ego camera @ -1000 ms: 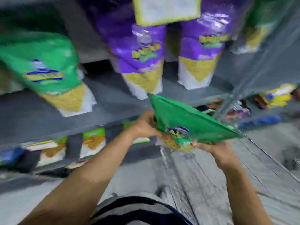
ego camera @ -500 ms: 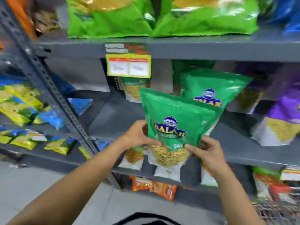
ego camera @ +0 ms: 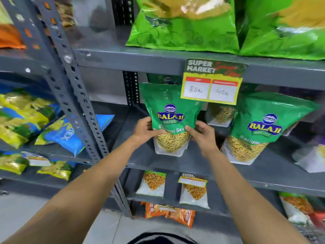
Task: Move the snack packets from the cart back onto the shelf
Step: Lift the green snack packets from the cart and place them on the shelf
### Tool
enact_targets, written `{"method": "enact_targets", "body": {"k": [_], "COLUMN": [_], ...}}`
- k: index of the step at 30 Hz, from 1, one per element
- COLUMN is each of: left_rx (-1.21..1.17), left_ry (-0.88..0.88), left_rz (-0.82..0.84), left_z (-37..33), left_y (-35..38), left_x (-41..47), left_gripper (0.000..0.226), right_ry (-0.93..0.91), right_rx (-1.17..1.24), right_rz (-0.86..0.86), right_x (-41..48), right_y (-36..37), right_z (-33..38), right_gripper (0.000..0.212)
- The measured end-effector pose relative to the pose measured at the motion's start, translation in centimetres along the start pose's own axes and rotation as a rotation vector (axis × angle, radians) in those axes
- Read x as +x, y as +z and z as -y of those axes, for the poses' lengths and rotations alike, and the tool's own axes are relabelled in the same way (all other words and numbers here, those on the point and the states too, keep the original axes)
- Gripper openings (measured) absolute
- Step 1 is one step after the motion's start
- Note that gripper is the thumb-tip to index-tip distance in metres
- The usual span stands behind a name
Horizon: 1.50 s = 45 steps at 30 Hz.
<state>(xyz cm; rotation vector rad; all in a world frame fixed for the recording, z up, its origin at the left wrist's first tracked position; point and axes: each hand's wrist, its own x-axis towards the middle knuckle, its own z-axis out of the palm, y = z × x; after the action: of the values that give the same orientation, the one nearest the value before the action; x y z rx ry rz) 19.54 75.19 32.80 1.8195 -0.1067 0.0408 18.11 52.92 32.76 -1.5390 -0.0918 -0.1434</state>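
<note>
Setting down: we judge the step is standing the green packet (ego camera: pixel 171 118) upright on the grey shelf (ego camera: pixel 190 162), its white base at or just above the board.
Hands: our left hand (ego camera: pixel 145 129) and right hand (ego camera: pixel 202 133) are closed on the packet's two sides, near its middle.
Neighbours: a matching packet (ego camera: pixel 260 131) stands just to the right; another sits behind, under the price tag (ego camera: pixel 211 85).
Doing it well: we should seat the base flat, push it back, face the label forward, then release.
Risk: a puffy bag may tip forward.
</note>
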Motion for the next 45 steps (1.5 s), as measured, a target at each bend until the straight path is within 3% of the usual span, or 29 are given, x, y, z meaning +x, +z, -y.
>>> {"method": "enact_targets", "body": {"k": [2,6,8,11,14,21,30,34,45], "left_rx": [-0.031,-0.026,-0.028,-0.012,-0.009,0.078,0.167,0.161,0.031], "left_ry": [-0.003,-0.022,-0.044,-0.084,-0.112,-0.070,-0.071,-0.066,-0.125], "left_rz": [0.026,0.072,0.080,0.180,0.277,0.156,0.117,0.137,0.088], "left_z": [0.8,2.7,3.7,4.9,5.4,5.5,5.9,6.0,7.9], "left_y": [-0.4,-1.7,-1.8,-1.0,0.0,-1.1,-2.1,-2.2,-1.9], "left_x": [0.1,-0.1,-0.5,-1.0,-0.9,0.0,-0.7,-0.4,-1.3], "left_gripper": [0.051,0.099,0.107,0.107,0.106,0.089,0.100,0.098,0.075], "right_ry": [0.024,0.067,0.112,0.159,0.165,0.153,0.167,0.200,0.191], "right_rx": [-0.005,-0.018,-0.062,-0.243,-0.333,-0.401,-0.420,-0.444,-0.407], "right_rz": [0.009,0.001,0.061,0.177,0.184,0.228,0.224,0.228,0.216], "right_x": [0.0,-0.1,-0.3,-0.8,-0.9,0.1,-0.1,0.3,-0.3], "right_y": [-0.1,-1.0,-1.2,-0.6,-0.1,1.7,3.1,3.0,3.2], "right_z": [-0.5,-1.4,-2.3,-3.7,-4.2,-4.1,-5.0,-5.0,-5.0], "right_gripper": [0.022,0.047,0.060,0.078,0.085,0.079,0.083,0.091,0.089]}}
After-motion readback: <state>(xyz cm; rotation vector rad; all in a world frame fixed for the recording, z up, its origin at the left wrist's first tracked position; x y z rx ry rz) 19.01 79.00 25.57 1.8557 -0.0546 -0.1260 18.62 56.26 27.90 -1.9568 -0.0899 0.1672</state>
